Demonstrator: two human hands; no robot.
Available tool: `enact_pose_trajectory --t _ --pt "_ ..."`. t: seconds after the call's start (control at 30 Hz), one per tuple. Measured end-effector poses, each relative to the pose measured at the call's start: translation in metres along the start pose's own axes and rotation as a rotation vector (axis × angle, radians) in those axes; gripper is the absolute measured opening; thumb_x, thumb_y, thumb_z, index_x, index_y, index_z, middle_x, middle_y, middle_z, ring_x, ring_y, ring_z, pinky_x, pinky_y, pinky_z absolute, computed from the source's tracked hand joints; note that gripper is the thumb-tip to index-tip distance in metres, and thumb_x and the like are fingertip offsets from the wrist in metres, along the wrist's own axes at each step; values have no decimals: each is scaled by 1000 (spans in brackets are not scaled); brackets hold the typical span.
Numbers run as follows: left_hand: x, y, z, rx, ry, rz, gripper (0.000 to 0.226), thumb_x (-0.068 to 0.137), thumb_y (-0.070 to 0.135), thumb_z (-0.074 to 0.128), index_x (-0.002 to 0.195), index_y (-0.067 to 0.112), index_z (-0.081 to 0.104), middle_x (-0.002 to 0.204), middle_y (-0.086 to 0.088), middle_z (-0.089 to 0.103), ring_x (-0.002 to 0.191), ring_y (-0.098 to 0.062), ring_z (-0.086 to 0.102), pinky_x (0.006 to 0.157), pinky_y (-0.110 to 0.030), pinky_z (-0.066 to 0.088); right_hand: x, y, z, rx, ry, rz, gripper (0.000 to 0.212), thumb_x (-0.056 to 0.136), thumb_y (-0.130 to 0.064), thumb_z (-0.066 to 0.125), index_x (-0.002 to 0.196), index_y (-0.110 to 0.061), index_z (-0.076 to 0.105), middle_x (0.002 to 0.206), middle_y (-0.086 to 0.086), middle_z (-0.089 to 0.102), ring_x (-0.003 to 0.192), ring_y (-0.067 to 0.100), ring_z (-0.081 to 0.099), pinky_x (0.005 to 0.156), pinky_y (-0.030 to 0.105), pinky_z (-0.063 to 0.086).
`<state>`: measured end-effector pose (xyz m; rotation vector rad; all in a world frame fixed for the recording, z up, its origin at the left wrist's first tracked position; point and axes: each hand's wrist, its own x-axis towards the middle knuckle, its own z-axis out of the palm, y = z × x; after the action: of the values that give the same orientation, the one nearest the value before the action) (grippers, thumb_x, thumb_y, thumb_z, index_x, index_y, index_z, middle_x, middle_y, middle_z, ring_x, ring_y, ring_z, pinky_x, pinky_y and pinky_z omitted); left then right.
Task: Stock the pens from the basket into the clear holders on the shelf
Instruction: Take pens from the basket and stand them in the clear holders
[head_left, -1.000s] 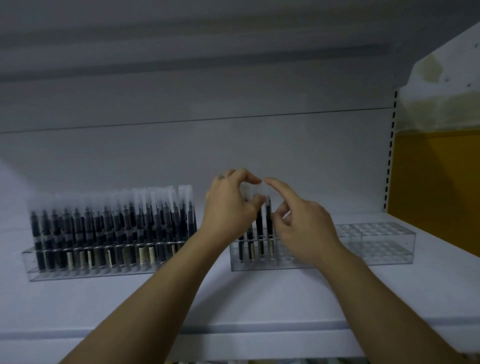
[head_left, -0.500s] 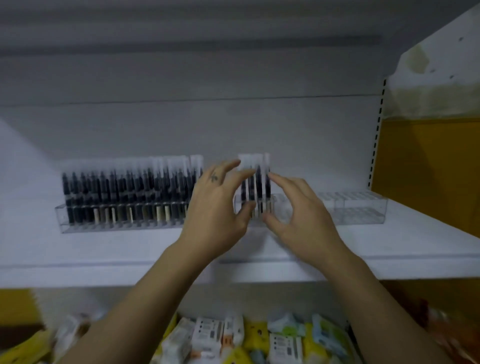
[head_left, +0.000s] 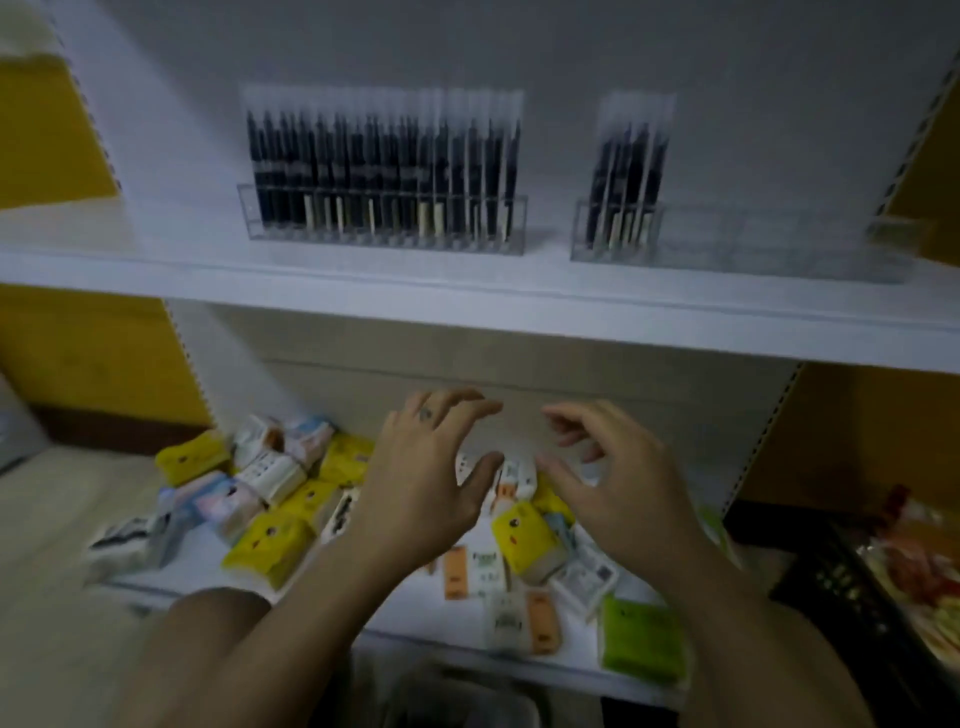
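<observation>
1. Our left hand (head_left: 423, 483) holds nothing. Its fingers are loosely spread and a little bent, with the thumb out toward the other hand.
2. Our right hand (head_left: 618, 493) is just beside it, apart from it and also empty, with the fingers spread and lightly curled.
3. A second ago both hands were up at the pens in the holder, fingertips on the caps. Now both have dropped well below the shelf (head_left: 467, 306) and touch nothing there.
4. The small group of pens (head_left: 626, 176) stands upright far above the right hand, at the near end of the right holder (head_left: 769, 244). The rest of that holder looks bare.
5. Above and beyond the left hand, the left holder (head_left: 247, 208) carries a full row of pens (head_left: 384, 166), as it did before.
6. Our view has tipped down since then. Under and around both hands we now see a heap of small packets (head_left: 270, 545), yellow, white and orange, on the lower shelf (head_left: 197, 566).
7. Out past the right hand sits a dark crate (head_left: 852, 587) with blurred coloured contents. We cannot tell whether it holds pens.
</observation>
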<state>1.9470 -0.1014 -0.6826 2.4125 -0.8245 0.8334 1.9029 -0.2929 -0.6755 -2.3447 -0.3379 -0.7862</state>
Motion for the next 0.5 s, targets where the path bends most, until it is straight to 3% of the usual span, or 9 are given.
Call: enact_pose_trajectory --t 0.1,0.23,0.4,0.5 --pt "-36 -12 29 12 -171 -108 46 86 49 51 123 24 59 121 4 60 112 -22 55 88 -40 47 -28 20 40 -44 -245 157 48 87 -34 67 132 -30 52 123 -13 52 111 7 53 92 28 46" --pt "-74 -28 70 29 -419 -261 53 89 54 53 134 28 50 135 7 51 129 -19 42 102 -38 36 -57 50 90 -131 -526 275 61 90 -38 63 145 -29 38 146 -7 37 132 14 39 105 30 37" --pt "-112 -51 120 64 -693 -374 67 90 60 48 145 24 37 148 1 40 141 -22 28 114 -42 23 -90 84 142 -222 -820 390 65 91 -43 60 147 -25 35 150 0 31 135 22 36 106 36 36" --pt "-140 -58 147 24 -831 -470 70 90 61 47 148 23 32 155 1 31 147 -22 16 117 -50 15 -108 98 171 -245 -964 456 61 91 -41 59 145 -21 39 145 6 37 133 28 39 106 38 39"
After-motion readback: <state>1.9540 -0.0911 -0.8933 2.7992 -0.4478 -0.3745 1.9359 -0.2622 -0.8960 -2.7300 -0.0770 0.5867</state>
